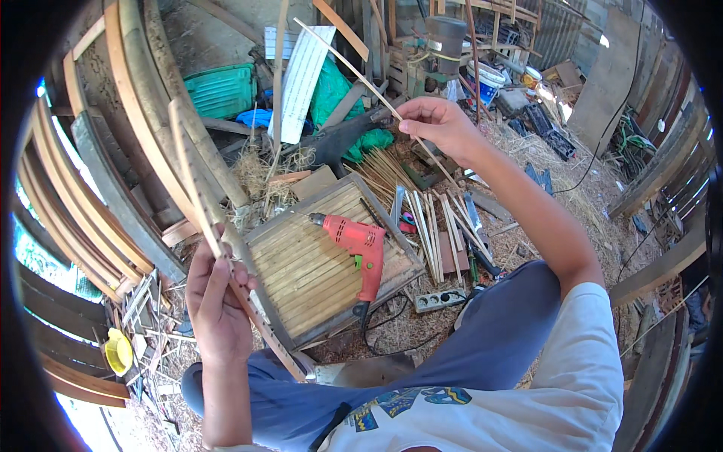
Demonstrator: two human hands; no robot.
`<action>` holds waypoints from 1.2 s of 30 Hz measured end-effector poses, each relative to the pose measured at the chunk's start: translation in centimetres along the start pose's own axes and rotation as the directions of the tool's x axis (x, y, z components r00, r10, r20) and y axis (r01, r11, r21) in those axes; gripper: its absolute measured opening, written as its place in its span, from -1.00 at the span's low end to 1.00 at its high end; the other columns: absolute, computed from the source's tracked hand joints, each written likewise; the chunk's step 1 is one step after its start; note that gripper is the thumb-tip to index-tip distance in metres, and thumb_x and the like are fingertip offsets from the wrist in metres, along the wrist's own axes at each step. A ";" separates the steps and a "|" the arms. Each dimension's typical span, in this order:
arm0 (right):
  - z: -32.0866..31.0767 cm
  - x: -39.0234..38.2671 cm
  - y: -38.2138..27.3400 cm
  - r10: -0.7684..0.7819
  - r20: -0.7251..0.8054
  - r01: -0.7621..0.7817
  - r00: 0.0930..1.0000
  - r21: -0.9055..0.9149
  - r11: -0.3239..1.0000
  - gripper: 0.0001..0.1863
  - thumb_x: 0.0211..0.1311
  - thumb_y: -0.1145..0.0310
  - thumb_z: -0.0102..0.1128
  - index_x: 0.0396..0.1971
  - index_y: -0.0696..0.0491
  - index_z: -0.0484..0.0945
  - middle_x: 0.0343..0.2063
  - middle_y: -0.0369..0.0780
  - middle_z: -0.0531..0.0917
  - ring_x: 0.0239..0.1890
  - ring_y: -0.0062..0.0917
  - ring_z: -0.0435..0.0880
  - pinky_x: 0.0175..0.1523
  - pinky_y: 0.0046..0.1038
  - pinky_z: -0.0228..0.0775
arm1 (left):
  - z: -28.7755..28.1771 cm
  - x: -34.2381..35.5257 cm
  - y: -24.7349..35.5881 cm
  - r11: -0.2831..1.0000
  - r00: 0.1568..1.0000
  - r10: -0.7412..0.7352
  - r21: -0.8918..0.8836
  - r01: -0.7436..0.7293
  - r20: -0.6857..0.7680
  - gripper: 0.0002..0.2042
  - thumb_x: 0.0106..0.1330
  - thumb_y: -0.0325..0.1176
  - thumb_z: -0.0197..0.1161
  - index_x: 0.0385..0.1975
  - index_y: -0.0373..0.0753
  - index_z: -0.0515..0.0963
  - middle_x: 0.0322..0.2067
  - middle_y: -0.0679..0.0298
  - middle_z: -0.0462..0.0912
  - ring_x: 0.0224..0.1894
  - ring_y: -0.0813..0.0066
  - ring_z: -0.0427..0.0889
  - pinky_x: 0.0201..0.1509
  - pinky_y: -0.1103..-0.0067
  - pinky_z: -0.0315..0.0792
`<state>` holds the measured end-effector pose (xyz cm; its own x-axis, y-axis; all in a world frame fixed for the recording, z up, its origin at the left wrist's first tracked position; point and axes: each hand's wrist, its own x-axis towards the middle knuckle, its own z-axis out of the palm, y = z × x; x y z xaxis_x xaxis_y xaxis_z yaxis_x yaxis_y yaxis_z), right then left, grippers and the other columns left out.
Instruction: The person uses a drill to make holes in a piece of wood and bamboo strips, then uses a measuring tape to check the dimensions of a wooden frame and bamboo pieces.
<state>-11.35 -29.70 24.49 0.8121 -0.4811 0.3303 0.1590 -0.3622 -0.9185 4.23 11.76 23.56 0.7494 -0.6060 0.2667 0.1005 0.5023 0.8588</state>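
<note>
Fingers (216, 285) of the left hand (222, 309) curl closed around a holed strip (265, 325) left of the red drill (354, 237); the right hand (437, 128) pinches a thin stick (348, 67) beyond it

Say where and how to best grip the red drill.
Probably by the handle, from the person's near right: the drill lies on its side, chuck pointing left, handle reaching toward the person. A grip there stays clear of the chuck. The right hand would first need to release its thin stick.
</note>
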 end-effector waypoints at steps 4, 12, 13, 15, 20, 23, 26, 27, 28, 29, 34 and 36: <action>2.6 -3.7 -4.5 -0.099 -0.017 0.098 0.995 -0.062 0.993 -0.74 0.40 0.47 0.42 0.03 0.14 0.70 -0.16 -0.35 0.75 -0.11 -0.73 0.68 0.05 -0.59 0.53 | 1.8 -2.3 4.0 0.999 0.998 -0.039 -0.023 0.040 0.050 -0.60 0.63 -0.38 0.11 0.39 -0.34 0.40 -0.07 0.34 0.55 -0.29 0.62 0.55 -0.24 0.63 0.48; 4.7 -7.4 -7.8 -0.231 -0.001 0.221 0.973 -0.285 0.933 -0.80 0.41 0.47 0.40 -0.02 0.16 0.71 -0.20 -0.33 0.75 -0.16 -0.73 0.66 -0.02 -0.61 0.51 | 2.8 3.1 2.9 0.995 0.995 -0.008 -0.099 0.018 0.096 -0.65 0.64 -0.27 0.14 0.28 -0.29 0.47 -0.22 0.42 0.55 -0.30 0.64 0.51 -0.24 0.61 0.42; 4.6 -7.6 -7.5 -0.302 0.000 0.272 0.953 -0.433 0.859 -0.81 0.41 0.48 0.39 -0.03 0.15 0.72 -0.20 -0.32 0.74 -0.17 -0.73 0.66 -0.03 -0.61 0.50 | 3.2 4.4 2.1 0.996 0.996 -0.016 -0.080 0.024 0.093 -0.62 0.63 -0.24 0.15 0.30 -0.28 0.44 -0.21 0.41 0.54 -0.27 0.63 0.51 -0.21 0.58 0.43; 4.7 -8.2 -6.3 -0.254 -0.031 0.226 0.967 -0.363 0.904 -0.83 0.40 0.49 0.38 -0.07 0.13 0.72 -0.24 -0.30 0.71 -0.17 -0.72 0.66 -0.05 -0.62 0.49 | 3.4 6.5 -0.2 0.994 0.995 -0.041 -0.098 0.051 0.096 -0.64 0.63 -0.22 0.15 0.28 -0.27 0.46 -0.22 0.42 0.53 -0.26 0.62 0.50 -0.20 0.57 0.42; 4.2 -9.9 -2.0 -0.301 -0.081 0.225 0.950 -0.489 0.843 -0.86 0.36 0.57 0.36 -0.12 0.14 0.73 -0.27 -0.26 0.66 -0.34 -0.66 0.62 -0.26 -0.55 0.45 | 3.0 9.0 -6.2 0.975 0.977 -0.179 -0.113 0.192 0.116 -0.65 0.64 -0.14 0.11 0.22 -0.25 0.49 -0.24 0.46 0.51 -0.29 0.63 0.45 -0.25 0.61 0.35; 3.6 -10.0 -0.8 -0.323 -0.045 0.243 0.945 -0.567 0.787 -0.83 0.29 0.63 0.39 -0.14 0.14 0.73 -0.27 -0.23 0.67 -0.35 -0.54 0.67 -0.30 -0.51 0.48 | 2.5 10.6 -8.4 0.955 0.958 -0.273 -0.094 0.281 0.093 -0.63 0.64 -0.14 0.09 0.23 -0.26 0.48 -0.24 0.45 0.50 -0.29 0.63 0.43 -0.27 0.60 0.34; 2.5 -9.6 0.9 -0.385 -0.016 0.273 0.923 -0.679 0.682 -0.80 0.23 0.65 0.41 -0.16 0.13 0.75 -0.26 -0.20 0.68 -0.32 -0.44 0.72 -0.26 -0.46 0.54 | 3.9 11.5 -9.7 0.949 0.951 -0.287 -0.098 0.299 0.116 -0.61 0.64 -0.14 0.09 0.25 -0.29 0.45 -0.22 0.43 0.48 -0.28 0.63 0.42 -0.29 0.60 0.33; 2.2 -9.6 1.2 -0.376 -0.014 0.269 0.926 -0.674 0.688 -0.80 0.23 0.65 0.41 -0.16 0.13 0.75 -0.26 -0.20 0.68 -0.32 -0.44 0.72 -0.26 -0.46 0.54 | 4.4 11.9 -10.2 0.947 0.945 -0.289 -0.097 0.306 0.152 -0.61 0.64 -0.15 0.09 0.26 -0.30 0.45 -0.21 0.42 0.47 -0.28 0.63 0.42 -0.29 0.60 0.34; 2.2 -9.7 1.6 -0.346 -0.039 0.232 0.938 -0.671 0.704 -0.79 0.22 0.66 0.41 -0.16 0.13 0.75 -0.26 -0.19 0.68 -0.31 -0.44 0.73 -0.27 -0.44 0.54 | 4.7 11.8 -10.5 0.941 0.939 -0.304 -0.105 0.322 0.158 -0.61 0.64 -0.16 0.09 0.26 -0.30 0.44 -0.20 0.41 0.47 -0.28 0.62 0.42 -0.28 0.60 0.34; 2.0 -9.7 1.9 -0.315 -0.064 0.194 0.947 -0.669 0.718 -0.79 0.21 0.66 0.42 -0.17 0.13 0.75 -0.27 -0.19 0.68 -0.31 -0.43 0.73 -0.27 -0.43 0.54 | 4.9 12.0 -10.8 0.939 0.938 -0.314 -0.098 0.330 0.146 -0.61 0.64 -0.16 0.09 0.26 -0.30 0.44 -0.20 0.41 0.47 -0.28 0.62 0.42 -0.28 0.60 0.34; 0.6 -9.9 2.7 -0.288 -0.080 0.154 0.954 -0.696 0.702 -0.77 0.18 0.67 0.43 -0.17 0.12 0.76 -0.30 -0.19 0.68 -0.32 -0.45 0.72 -0.29 -0.44 0.53 | 5.5 13.0 -12.5 0.928 0.930 -0.324 -0.130 0.348 0.173 -0.63 0.64 -0.18 0.09 0.25 -0.31 0.43 -0.21 0.39 0.46 -0.28 0.61 0.42 -0.28 0.60 0.35; -0.3 -10.3 3.2 -0.247 -0.077 0.121 0.966 -0.712 0.691 -0.77 0.18 0.68 0.43 -0.17 0.12 0.77 -0.30 -0.20 0.67 -0.32 -0.47 0.72 -0.29 -0.45 0.52 | 5.5 13.2 -13.0 0.930 0.928 -0.332 -0.108 0.352 0.169 -0.62 0.64 -0.18 0.08 0.25 -0.32 0.42 -0.21 0.38 0.45 -0.28 0.61 0.42 -0.28 0.60 0.35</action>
<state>-19.38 -26.12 18.20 0.7022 -0.4362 0.5627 -0.1921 -0.8771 -0.4402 9.25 -6.16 18.30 0.5517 -0.8333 0.0360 0.4283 0.3201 0.8450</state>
